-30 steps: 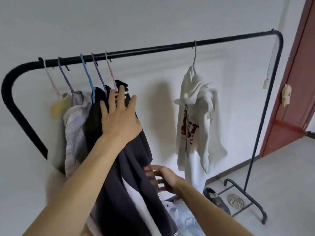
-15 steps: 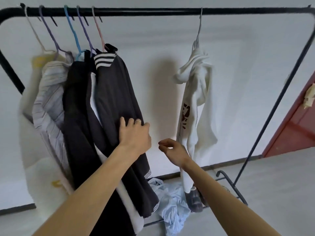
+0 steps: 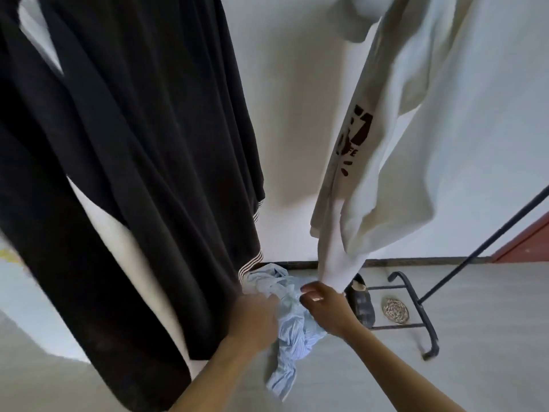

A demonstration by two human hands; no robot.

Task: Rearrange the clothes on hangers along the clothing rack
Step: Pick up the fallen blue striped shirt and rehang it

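The crumpled blue shirt (image 3: 292, 337) lies on the floor (image 3: 490, 328), its long axis running from 12 to 6 o'clock. The left hand (image 3: 255, 319) grips its 9 o'clock side. The right hand (image 3: 326, 307) curls at its 2 o'clock edge, but whether it grips is unclear.

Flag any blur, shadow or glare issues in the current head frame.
Head view: motion blur smears the left hand and the black garment at its left edge; the white hoodie is sharper; its soft shadow falls on the wall; no glare.

White wall (image 3: 291, 120), grey floor (image 3: 481, 370) (red door (image 3: 531, 240))
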